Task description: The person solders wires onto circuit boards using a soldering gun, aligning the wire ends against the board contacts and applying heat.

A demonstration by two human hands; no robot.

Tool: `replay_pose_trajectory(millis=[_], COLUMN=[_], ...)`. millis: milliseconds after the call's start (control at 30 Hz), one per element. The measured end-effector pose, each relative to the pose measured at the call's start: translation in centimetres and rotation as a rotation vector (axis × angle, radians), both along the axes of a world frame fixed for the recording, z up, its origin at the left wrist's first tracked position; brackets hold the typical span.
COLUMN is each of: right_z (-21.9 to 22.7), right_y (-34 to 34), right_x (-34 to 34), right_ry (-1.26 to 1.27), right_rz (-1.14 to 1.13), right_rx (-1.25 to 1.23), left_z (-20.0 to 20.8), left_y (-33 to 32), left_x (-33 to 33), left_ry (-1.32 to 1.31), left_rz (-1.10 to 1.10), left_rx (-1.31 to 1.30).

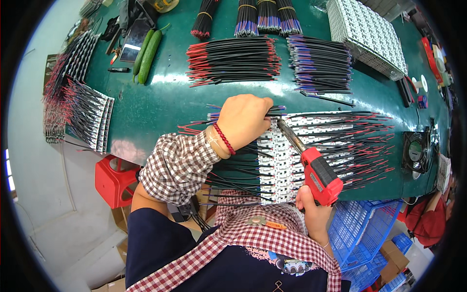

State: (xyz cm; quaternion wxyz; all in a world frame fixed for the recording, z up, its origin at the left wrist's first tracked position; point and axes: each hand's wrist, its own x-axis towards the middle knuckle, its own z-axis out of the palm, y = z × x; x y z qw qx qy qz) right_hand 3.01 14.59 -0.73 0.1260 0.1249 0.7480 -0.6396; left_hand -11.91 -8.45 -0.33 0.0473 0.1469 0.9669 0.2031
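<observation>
A white circuit-board panel (275,168) lies before me, with rows of black wires with red ends (360,141) fanning out on both sides. My left hand (243,119), in a checked sleeve, is closed over the panel's far left corner. It pinches a black wire (276,111), though the fingers partly hide how many it holds. My right hand (314,211) grips a red and black soldering gun (318,175) from below. The gun's metal tip points at the panel's far edge, close to my left fingertips; whether it touches is too small to tell.
Beyond the panel lie red-ended wires (233,61) and purple-ended wires (321,65), with tied bundles (246,19) behind. Stacked white panels (367,36) stand far right, near a small fan (416,152). Wired panels (90,114), cucumbers (150,56), a red stool (114,182) and blue crates (362,228) surround me.
</observation>
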Motion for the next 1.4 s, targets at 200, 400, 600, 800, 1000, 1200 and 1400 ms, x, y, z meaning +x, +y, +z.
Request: replay_pose_trajectory(millis=[200,400,600,800,1000,1200,1400], right_z=[2.6,2.5,2.2,3.2,3.5,3.6,2.6], right_y=[-1.2,-1.3,-0.8,-0.9,-0.5,-0.5,-0.5], right_x=[-1.5,-1.3,-1.0,-1.3,-1.1,-1.3,-0.9], right_ry=[-0.108,-0.12,-0.13,-0.109,-0.114,-0.13,-0.102], right_rz=[-0.032,-0.087,-0.052,-0.118,-0.1,-0.094,-0.054], right_rx=[-0.088,-0.086,-0.071,-0.216,-0.261,-0.238,-0.16], left_z=[-0.2,0.2,0.1,0.1,0.2,0.0,-0.9], left_y=[-0.1,0.2,0.3,0.3,0.4,0.6,0.5], left_x=[-0.1,-0.1,-0.1,-0.3,-0.1,0.7,1.3], left_ry=[-0.003,0.01,0.014,0.003,0.001,-0.054,0.009], left_rz=[-0.004,-0.005,-0.013,-0.019,-0.005,0.045,0.064], left_rx=[-0.012,-0.016,-0.009,-0.025,-0.037,0.048,0.1])
